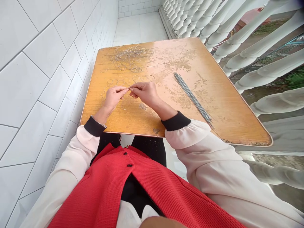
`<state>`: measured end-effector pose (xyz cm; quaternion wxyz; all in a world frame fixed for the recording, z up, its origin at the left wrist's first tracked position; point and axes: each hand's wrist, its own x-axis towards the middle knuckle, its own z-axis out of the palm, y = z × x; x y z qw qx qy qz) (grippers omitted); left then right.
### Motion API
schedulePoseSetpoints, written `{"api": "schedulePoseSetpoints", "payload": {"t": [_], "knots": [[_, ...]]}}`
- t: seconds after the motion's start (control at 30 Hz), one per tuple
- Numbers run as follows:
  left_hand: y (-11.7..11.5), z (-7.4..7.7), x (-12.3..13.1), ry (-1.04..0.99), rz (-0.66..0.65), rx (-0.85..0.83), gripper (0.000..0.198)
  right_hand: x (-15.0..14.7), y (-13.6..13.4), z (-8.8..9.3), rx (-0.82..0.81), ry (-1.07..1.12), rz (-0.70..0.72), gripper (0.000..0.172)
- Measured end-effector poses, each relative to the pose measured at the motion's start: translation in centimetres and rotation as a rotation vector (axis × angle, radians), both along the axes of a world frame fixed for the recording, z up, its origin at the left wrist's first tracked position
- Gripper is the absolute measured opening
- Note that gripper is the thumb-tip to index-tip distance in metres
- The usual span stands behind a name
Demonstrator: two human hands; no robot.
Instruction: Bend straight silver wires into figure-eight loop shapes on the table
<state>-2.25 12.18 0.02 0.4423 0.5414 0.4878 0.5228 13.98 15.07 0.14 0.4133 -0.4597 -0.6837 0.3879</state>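
Observation:
My left hand [114, 97] and my right hand [145, 92] meet fingertip to fingertip above the near left part of the wooden table. Each pinches closed on a thin piece of wire; only a sliver of it shows between the fingertips. Just beyond my hands lies a row of small bent wire loops [136, 79]. Farther back is a tangled heap of thin wire [130, 56]. To the right of my right hand, a bundle of straight grey wires [193, 98] lies slanted on the tabletop.
The table [228, 126] has a worn, peeling top with rounded corners. A white tiled wall [45, 85] runs close along the left. White balusters [237, 41] line the right side. Pale floor tiles [140, 28] show beyond the far edge.

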Motion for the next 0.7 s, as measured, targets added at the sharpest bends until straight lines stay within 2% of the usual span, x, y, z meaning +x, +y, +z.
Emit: {"api": "schedulePoseSetpoints", "payload": {"t": [0.13, 0.27, 0.43, 0.6, 0.7], "knots": [[0.01, 0.00, 0.15, -0.153, -0.072, -0.103, 0.015, -0.35, -0.48, 0.46, -0.133, 0.202, 0.026, 0.010], [-0.01, 0.07, -0.05, -0.212, -0.136, -0.176, 0.010, -0.53, -0.82, 0.80, -0.217, 0.277, 0.015, 0.011], [-0.05, 0.31, -0.22, -0.090, -0.109, -0.125, 0.007, -0.47, -0.43, 0.72, -0.197, 0.236, -0.029, 0.012], [0.53, -0.29, -0.11, 0.109, -0.057, -0.031, 0.018, -0.37, -0.39, 0.77, -0.170, 0.207, -0.037, 0.014], [0.43, -0.11, 0.08, 0.148, -0.056, -0.074, 0.020, -0.51, -0.64, 0.90, -0.174, 0.231, -0.048, 0.015]]}}
